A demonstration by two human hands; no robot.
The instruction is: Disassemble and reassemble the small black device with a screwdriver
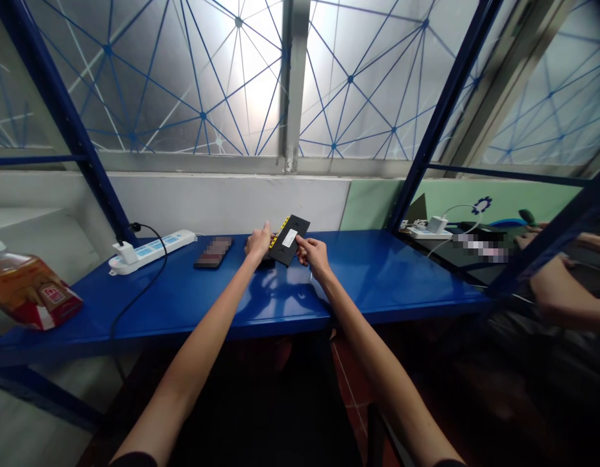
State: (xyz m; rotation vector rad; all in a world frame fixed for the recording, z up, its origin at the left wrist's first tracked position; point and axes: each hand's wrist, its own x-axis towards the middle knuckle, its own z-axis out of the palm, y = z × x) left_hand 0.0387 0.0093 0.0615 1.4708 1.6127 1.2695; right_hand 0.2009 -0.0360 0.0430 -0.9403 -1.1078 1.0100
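A flat black network switch [288, 253], with a row of yellow ports along its left edge and a white label on its face, is held tilted above the blue table. My right hand [313, 253] pinches its right edge, thumb over the face. At the port edge is my left hand [257, 245], closed, with one digit raised and the other fingertips partly hidden behind the switch. A dark object [267, 264] lies on the table just below the switch, mostly covered. To the left of my hands a phone [213, 252] rests flat, its screen blurred out.
A white power strip [158, 250] with a plugged-in black cable [143, 295] lies on the left of the blue table [377, 279]. An orange-red package [30, 288] stands at the far left. Beyond a blue post at right, another person's arm [567, 292] reaches over a neighbouring desk.
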